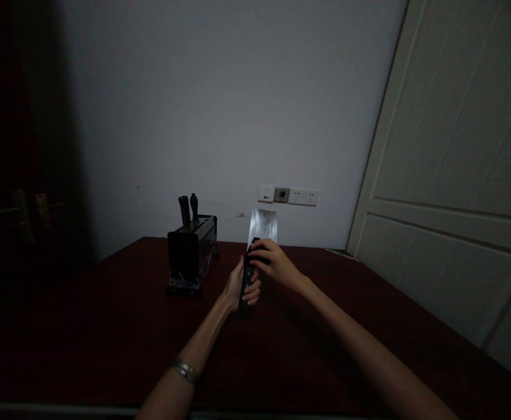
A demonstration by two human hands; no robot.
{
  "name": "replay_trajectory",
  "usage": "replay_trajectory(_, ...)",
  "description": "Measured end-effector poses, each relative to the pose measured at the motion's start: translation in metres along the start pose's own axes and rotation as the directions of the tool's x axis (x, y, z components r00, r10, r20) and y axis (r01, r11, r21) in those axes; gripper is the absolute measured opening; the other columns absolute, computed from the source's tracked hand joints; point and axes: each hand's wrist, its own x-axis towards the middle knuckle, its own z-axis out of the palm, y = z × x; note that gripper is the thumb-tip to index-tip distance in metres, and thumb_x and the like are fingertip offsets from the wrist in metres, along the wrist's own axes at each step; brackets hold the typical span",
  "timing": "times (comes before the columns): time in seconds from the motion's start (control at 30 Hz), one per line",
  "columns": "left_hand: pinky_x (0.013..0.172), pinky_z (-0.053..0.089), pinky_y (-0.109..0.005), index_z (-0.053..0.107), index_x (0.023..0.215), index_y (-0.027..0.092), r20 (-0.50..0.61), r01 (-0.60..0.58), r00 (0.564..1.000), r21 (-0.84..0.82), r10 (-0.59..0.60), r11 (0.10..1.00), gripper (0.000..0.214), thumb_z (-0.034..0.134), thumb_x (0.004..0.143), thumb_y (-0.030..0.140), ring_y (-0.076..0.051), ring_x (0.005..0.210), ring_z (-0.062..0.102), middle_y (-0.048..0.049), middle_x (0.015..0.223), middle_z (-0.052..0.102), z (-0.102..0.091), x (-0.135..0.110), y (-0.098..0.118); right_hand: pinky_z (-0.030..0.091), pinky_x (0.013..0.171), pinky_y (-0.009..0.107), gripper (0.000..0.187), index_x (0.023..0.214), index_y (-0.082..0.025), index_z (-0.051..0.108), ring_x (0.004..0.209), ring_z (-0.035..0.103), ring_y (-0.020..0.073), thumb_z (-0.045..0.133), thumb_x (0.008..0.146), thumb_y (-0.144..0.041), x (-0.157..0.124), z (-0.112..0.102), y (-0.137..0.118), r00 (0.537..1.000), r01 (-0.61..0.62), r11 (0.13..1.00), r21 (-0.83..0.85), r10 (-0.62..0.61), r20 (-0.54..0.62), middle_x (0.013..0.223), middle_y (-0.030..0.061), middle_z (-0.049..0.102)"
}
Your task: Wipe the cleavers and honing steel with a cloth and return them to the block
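Observation:
A cleaver with a broad shiny blade (pixel 265 223) is held up over the dark red table, blade pointing up and away from me. My left hand (pixel 237 286) is wrapped around its black handle (pixel 247 283). At the base of the blade, my right hand (pixel 273 261) has its fingers curled over a small dark piece (pixel 258 256). Whether that piece is part of the cleaver or something separate, I cannot make out in the dim light. The right fingers partly cover the lower blade.
A black, shiny-sided knife block (pixel 192 251) stands to the left on the table (pixel 119 315), with two dark handles (pixel 189 209) sticking up. Behind the table is a pale wall with sockets (pixel 303 197). A panelled white door (pixel 448 175) rises at the right.

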Motion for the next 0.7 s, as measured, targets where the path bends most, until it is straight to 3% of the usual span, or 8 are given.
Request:
replay_trajectory(0.17, 0.027, 0.027, -0.019, 0.043, 0.057, 0.017, 0.012, -0.021, 1.000, 0.024, 0.021, 0.999, 0.064, 0.013, 0.081, 0.068, -0.007, 0.023, 0.020, 0.0055, 0.033, 0.031, 0.002, -0.001, 0.000, 0.044, 0.088, 0.039, 0.015, 0.094, -0.020, 0.064, 0.102, 0.052, 0.0201, 0.057, 0.081, -0.020, -0.001, -0.010, 0.002, 0.997, 0.032, 0.999, -0.030, -0.030, 0.064, 0.106, 0.0088, 0.057)
replay_trajectory(0.37, 0.027, 0.029, -0.019, 0.043, 0.055, 0.017, -0.054, 0.003, 0.999, 0.014, -0.002, 1.000, 0.065, 0.012, 0.083, 0.066, -0.007, 0.023, 0.021, 0.0049, 0.032, 0.031, -0.003, 0.003, -0.006, 0.044, 0.088, 0.037, 0.012, 0.091, -0.018, 0.064, 0.100, 0.052, 0.0195, 0.057, 0.081, -0.019, 0.002, 0.000, -0.005, 0.999, 0.008, 0.999, -0.033, -0.007, 0.049, 0.102, 0.0089, 0.057)
replay_trajectory(0.7, 0.026, 0.028, -0.019, 0.042, 0.055, 0.017, -0.020, -0.005, 1.000, 0.010, 0.006, 1.000, 0.062, 0.014, 0.084, 0.064, -0.007, 0.022, 0.019, 0.0054, 0.032, 0.030, -0.002, 0.002, -0.003, 0.044, 0.089, 0.037, 0.010, 0.088, -0.019, 0.063, 0.103, 0.051, 0.0185, 0.057, 0.081, -0.018, 0.009, -0.011, -0.004, 0.989, 0.037, 0.999, 0.031, -0.041, 0.140, 0.104, 0.0074, 0.056)
